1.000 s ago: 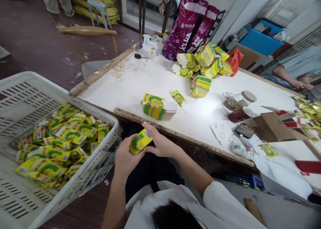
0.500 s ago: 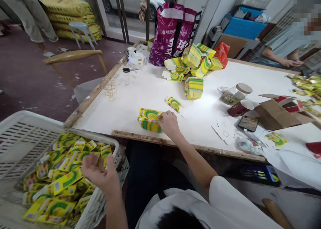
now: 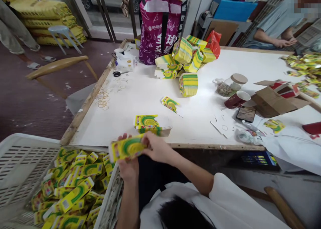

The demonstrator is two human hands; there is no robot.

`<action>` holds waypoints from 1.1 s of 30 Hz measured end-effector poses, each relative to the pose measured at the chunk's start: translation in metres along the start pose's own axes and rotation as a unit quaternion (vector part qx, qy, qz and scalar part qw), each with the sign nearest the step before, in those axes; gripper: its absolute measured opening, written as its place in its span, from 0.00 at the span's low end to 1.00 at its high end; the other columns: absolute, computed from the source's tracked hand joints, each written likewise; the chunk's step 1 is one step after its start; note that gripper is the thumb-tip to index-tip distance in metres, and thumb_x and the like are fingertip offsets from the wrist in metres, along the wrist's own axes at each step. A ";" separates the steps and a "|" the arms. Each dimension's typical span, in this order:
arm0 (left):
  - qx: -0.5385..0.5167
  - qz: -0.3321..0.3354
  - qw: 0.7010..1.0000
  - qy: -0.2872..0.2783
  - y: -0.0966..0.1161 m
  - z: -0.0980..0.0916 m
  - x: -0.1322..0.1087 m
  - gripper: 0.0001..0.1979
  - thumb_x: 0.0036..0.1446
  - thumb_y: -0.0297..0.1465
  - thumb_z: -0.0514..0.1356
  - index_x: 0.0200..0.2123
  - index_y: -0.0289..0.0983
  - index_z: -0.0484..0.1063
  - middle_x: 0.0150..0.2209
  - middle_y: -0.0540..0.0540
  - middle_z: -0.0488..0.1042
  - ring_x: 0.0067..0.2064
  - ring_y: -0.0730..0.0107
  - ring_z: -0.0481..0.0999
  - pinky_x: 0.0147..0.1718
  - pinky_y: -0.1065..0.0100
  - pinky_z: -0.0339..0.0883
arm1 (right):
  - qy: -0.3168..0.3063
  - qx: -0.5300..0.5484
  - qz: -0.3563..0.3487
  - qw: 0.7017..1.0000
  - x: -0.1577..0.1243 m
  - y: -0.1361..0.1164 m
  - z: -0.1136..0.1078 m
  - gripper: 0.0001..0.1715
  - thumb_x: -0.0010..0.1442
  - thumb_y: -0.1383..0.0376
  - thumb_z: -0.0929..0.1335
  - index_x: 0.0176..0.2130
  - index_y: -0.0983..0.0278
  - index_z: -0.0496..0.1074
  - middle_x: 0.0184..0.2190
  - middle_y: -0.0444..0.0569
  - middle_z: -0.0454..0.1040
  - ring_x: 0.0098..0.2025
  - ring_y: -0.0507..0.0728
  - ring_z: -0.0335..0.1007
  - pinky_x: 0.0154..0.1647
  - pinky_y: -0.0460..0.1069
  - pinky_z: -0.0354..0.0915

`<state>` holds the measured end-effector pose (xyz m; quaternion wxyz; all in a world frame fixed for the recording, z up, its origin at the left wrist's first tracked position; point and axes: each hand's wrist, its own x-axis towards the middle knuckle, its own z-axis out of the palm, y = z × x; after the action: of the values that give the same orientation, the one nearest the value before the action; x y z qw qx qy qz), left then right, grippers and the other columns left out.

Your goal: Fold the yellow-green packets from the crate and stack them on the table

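Observation:
A yellow-and-green cardboard carton (image 3: 126, 148) is held between my two hands over the table's front edge. My left hand (image 3: 129, 170) supports it from below and behind, its fingertips showing past the far side. At the carton's right end, my right hand (image 3: 158, 148) pinches it between thumb and fingers. Just beyond lies a stack of flat cartons (image 3: 146, 121) on the white table (image 3: 120, 105). Below and left, a white plastic basket (image 3: 21, 155) holds many yellow cartons (image 3: 75, 194).
Bundled cartons (image 3: 188, 85) and a purple bag (image 3: 157, 31) stand farther back. One loose carton (image 3: 170, 104), scissors (image 3: 120, 74) and rubber bands (image 3: 102, 98) lie on the tabletop. Rightward are a jar (image 3: 232, 85), a mug (image 3: 237, 100) and a phone (image 3: 246, 114). Another person (image 3: 272, 28) is at far right.
My right hand has left the stack with a carton and come nearer to me. My left hand has risen from over the basket and now holds that carton too. The view has shifted.

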<state>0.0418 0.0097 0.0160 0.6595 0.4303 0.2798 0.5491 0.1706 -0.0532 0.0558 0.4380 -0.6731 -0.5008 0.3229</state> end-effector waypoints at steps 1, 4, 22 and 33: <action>-0.014 -0.007 1.000 -0.007 0.004 0.004 0.002 0.31 0.57 0.58 0.53 0.54 0.45 0.71 0.53 0.41 0.71 0.56 0.55 0.72 0.54 0.57 0.69 | -0.037 0.042 0.004 0.998 -0.004 -0.001 0.011 0.20 0.53 0.69 0.74 0.40 0.61 0.62 0.32 0.41 0.69 0.31 0.52 0.65 0.32 0.47 0.62; -0.078 -0.027 0.996 -0.013 0.014 0.007 0.012 0.29 0.60 0.59 0.46 0.43 0.44 0.73 0.37 0.46 0.70 0.41 0.65 0.73 0.45 0.63 0.72 | -0.072 0.145 0.019 0.987 -0.009 -0.004 0.036 0.29 0.50 0.65 0.77 0.45 0.61 0.61 0.33 0.40 0.68 0.30 0.51 0.64 0.29 0.45 0.61; 0.096 -0.024 0.989 0.112 0.001 -0.026 0.016 0.20 0.58 0.45 0.64 0.51 0.44 0.71 0.53 0.45 0.77 0.50 0.63 0.78 0.47 0.63 0.75 | -0.019 -0.059 0.008 0.998 -0.013 0.001 0.004 0.22 0.60 0.56 0.72 0.49 0.66 0.69 0.47 0.57 0.75 0.50 0.61 0.71 0.50 0.56 0.67; -0.058 -0.177 0.983 0.005 -0.010 -0.026 0.024 0.14 0.58 0.46 0.65 0.43 0.48 0.78 0.49 0.50 0.80 0.43 0.74 0.80 0.44 0.75 0.75 | -0.057 -0.271 0.077 0.958 -0.023 0.039 -0.005 0.25 0.66 0.53 0.67 0.53 0.68 0.69 0.53 0.61 0.73 0.58 0.67 0.67 0.58 0.61 0.63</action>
<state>0.0306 0.0394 -0.0026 0.7686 0.3320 0.3225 0.4417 0.1833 -0.0813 0.0222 0.1837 -0.7834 -0.5406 0.2457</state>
